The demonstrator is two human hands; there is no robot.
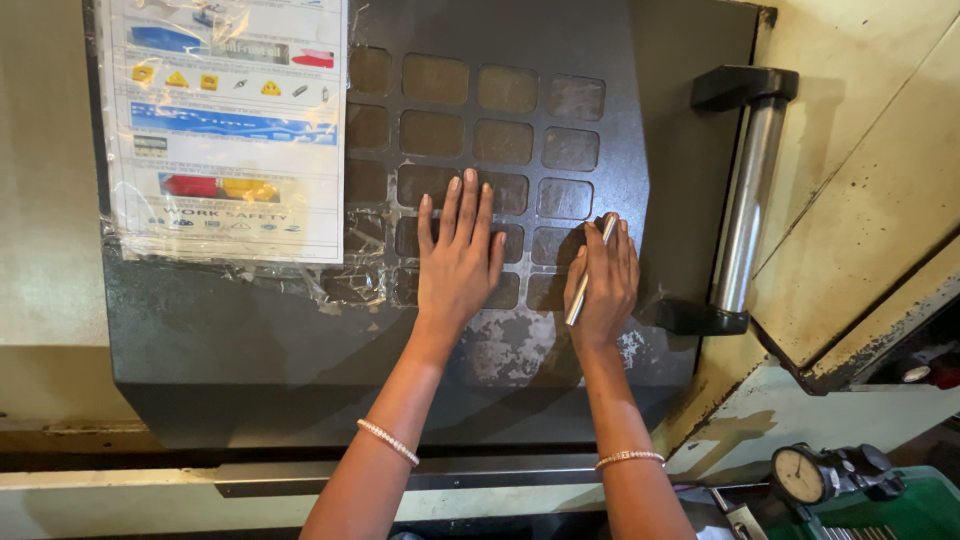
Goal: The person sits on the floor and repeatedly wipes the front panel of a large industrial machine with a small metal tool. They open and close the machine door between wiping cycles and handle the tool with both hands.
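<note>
Left hand (458, 258) spread flat on door panel (250, 320), right hand (603, 283) pinching metal rod (590, 272), handle (745, 200) beside

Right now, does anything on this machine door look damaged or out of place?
Yes. The dark door panel has paint worn off in pale patches below the left hand and the right hand, which holds a metal rod. The plastic-wrapped poster has wrinkled, torn film along its lower edge.

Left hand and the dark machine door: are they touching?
Touching. The head view shows the left hand laid flat, fingers spread, against the dark machine door.
</note>
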